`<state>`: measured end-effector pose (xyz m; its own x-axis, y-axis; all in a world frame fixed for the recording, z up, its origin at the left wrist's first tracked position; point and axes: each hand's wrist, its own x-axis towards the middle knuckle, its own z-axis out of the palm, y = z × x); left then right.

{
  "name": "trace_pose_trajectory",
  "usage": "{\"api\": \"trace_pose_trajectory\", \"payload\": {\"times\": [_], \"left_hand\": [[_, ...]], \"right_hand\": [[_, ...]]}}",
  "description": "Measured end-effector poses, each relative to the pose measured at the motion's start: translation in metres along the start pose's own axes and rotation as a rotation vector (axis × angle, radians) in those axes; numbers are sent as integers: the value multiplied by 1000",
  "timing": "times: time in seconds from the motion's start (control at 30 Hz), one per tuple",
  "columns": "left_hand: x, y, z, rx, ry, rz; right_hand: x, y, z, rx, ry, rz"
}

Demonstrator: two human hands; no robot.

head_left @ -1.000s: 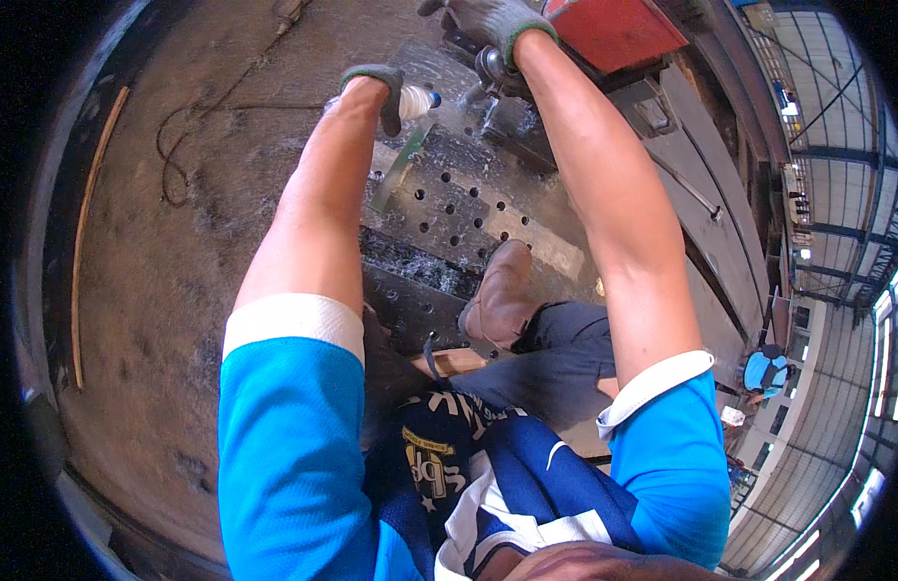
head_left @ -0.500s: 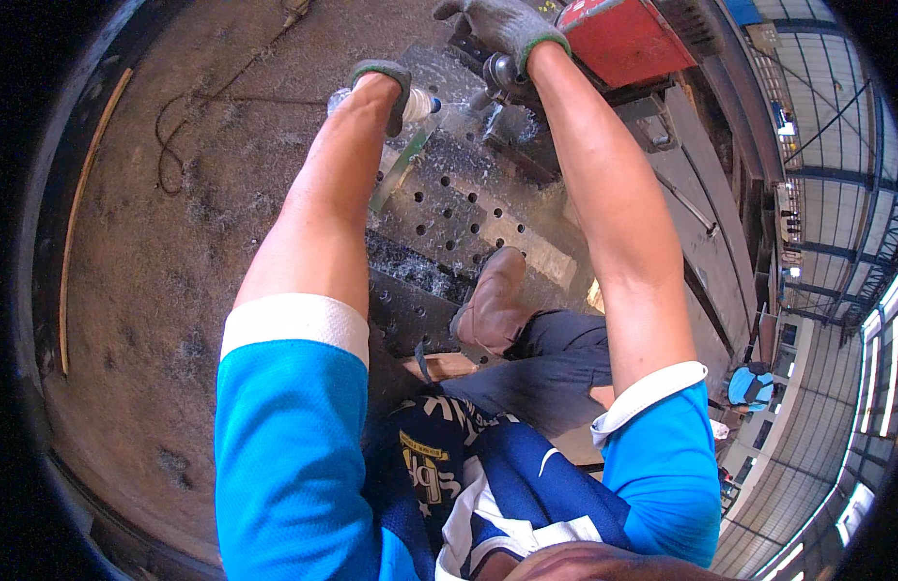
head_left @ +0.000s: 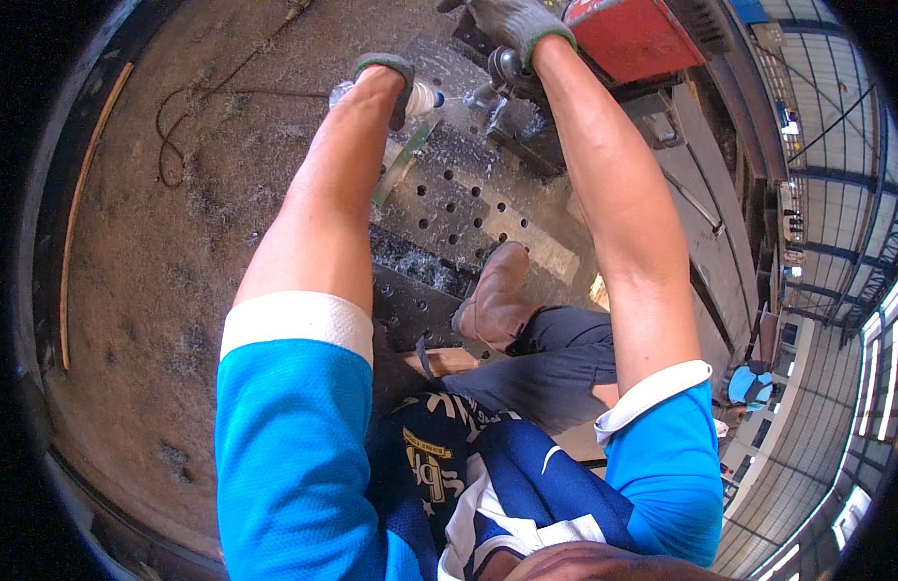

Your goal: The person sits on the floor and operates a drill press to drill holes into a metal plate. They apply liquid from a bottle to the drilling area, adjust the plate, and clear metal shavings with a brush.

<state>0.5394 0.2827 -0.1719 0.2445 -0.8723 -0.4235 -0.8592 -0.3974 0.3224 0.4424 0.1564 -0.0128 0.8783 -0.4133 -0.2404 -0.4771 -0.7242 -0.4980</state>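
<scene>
The gloved left hand [head_left: 386, 73] is gripping a clear plastic bottle [head_left: 422, 97], its nozzle pointing right toward the drill bit [head_left: 488, 97]. The gloved right hand [head_left: 507, 21] is clenching around a handle on the red drilling machine [head_left: 633, 34]. Both are working over the perforated steel plate [head_left: 468, 208], with a brown boot [head_left: 493, 300] resting on its near edge.

both gloved hands, left hand [head_left: 396, 82] and right hand [head_left: 512, 21], have reached further up the perforated plate [head_left: 468, 208].
</scene>
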Motion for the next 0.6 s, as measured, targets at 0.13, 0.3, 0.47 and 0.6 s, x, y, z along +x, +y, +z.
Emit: {"api": "trace_pose_trajectory", "payload": {"times": [0.13, 0.3, 0.47, 0.6], "left_hand": [[-5, -10, 3, 19, 9, -12], [0, -7, -1, 48, 19, 0], [-3, -1, 3, 49, 21, 21], [-10, 2, -3, 93, 16, 8]], "right_hand": [[-16, -36, 3, 193, 5, 187], [7, 3, 10, -154, 110, -159], [16, 24, 13, -386, 112, -357], [9, 14, 12, -308, 96, -292]]}}
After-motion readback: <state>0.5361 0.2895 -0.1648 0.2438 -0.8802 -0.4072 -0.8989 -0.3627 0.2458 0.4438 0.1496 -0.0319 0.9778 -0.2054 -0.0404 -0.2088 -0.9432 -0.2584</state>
